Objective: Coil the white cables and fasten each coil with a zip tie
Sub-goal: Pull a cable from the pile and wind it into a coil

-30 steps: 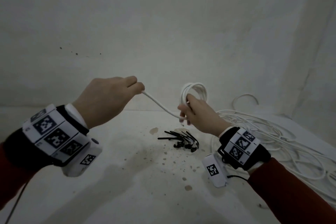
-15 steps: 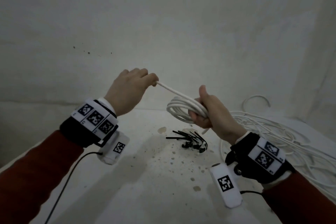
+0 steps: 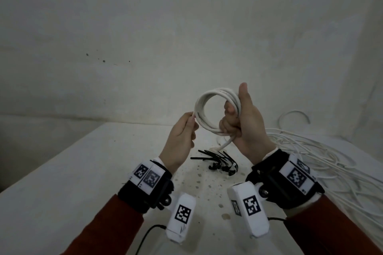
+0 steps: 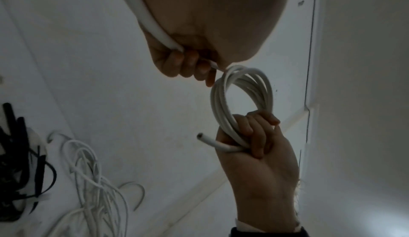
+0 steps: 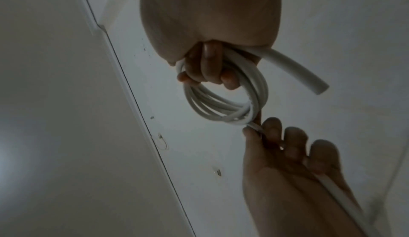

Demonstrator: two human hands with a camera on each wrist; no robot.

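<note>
A white cable coil (image 3: 205,107) of several loops stands upright in the air above the table. My right hand (image 3: 242,122) grips its right side in a fist, thumb up; a short free end (image 3: 224,144) sticks out below the fist. My left hand (image 3: 182,136) pinches the cable's other end against the coil's left edge; the strand runs through its curled fingers (image 4: 188,62). The coil (image 5: 223,99) shows from below in the right wrist view. A bunch of black zip ties (image 3: 217,161) lies on the table under the hands.
A loose tangle of white cables (image 3: 323,161) lies on the white table (image 3: 62,182) at the right, against the corner walls. Small brown spots mark the tabletop near the zip ties. A black wire runs from the left wrist camera.
My left hand has come in from the left and brought the straight strand onto the coil. The right hand has turned the coil upright and lifted it.
</note>
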